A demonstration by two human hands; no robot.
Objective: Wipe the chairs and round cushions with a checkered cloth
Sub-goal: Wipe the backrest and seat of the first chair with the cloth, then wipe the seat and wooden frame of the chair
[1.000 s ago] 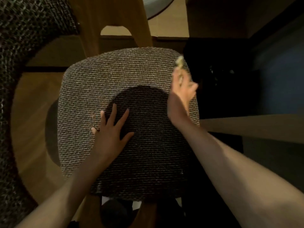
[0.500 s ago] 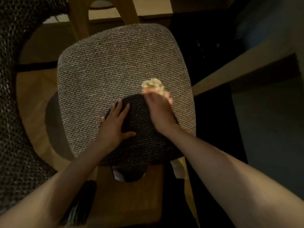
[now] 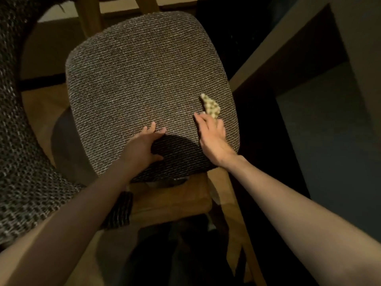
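while on cushion [image 3: 144, 79] — checkered cloth [image 3: 211, 107]

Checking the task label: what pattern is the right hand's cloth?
Cloth: small pale checks, cream and olive; head view.

grey woven cushion [image 3: 144, 79] lies flat on the wooden chair [image 3: 171, 199]; bunched checkered cloth [image 3: 211, 107] lies at its right edge
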